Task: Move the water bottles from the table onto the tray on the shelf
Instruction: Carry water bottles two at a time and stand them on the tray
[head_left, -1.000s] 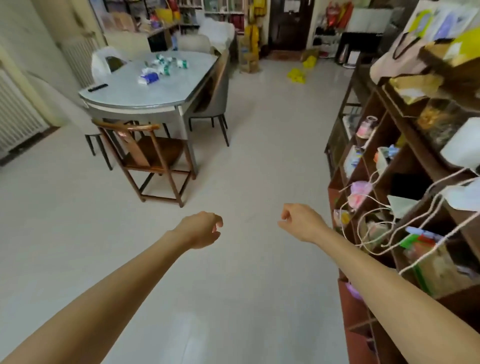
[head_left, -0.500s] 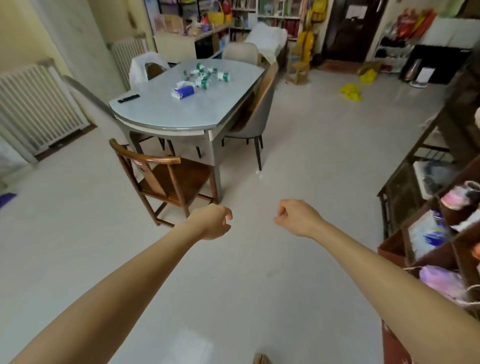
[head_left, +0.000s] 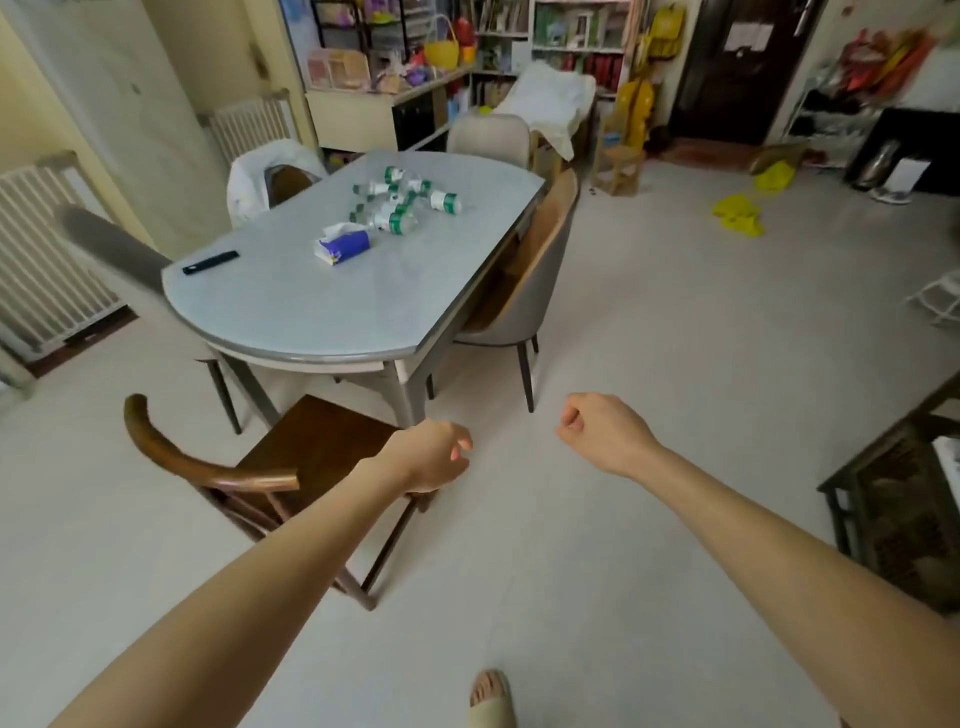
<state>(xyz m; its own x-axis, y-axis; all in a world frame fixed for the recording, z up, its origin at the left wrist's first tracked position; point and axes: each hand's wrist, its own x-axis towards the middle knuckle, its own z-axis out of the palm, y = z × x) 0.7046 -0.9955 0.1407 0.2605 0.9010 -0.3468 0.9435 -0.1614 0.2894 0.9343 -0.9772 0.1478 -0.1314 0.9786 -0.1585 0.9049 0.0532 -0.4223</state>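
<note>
Both hands are empty and curled into loose fists, held out over the pale floor. We find the left hand (head_left: 434, 456) in front of the seat of a wooden chair (head_left: 291, 462), and the right hand (head_left: 602, 434) apart from it to the right. Neither has hold of anything.

We note several water bottles (head_left: 402, 200) with green labels, lying on their sides in a loose cluster on the far half of the grey table (head_left: 332, 312). Just beside them, on the near side, lies a blue tissue pack (head_left: 344, 245); a dark remote control (head_left: 210, 262) rests near the table's left edge, well apart from the bottles.

Compared with half a second ago, we record that the table and bottles sit larger and more central in view. The wooden chair now stands directly under the left forearm. The shelf unit with its hanging goods has passed almost out of view; only a dark rack (head_left: 898, 499) remains at the right edge. A sandalled foot (head_left: 491, 699) now shows fully at the bottom edge. Hand posture is unchanged.
</note>
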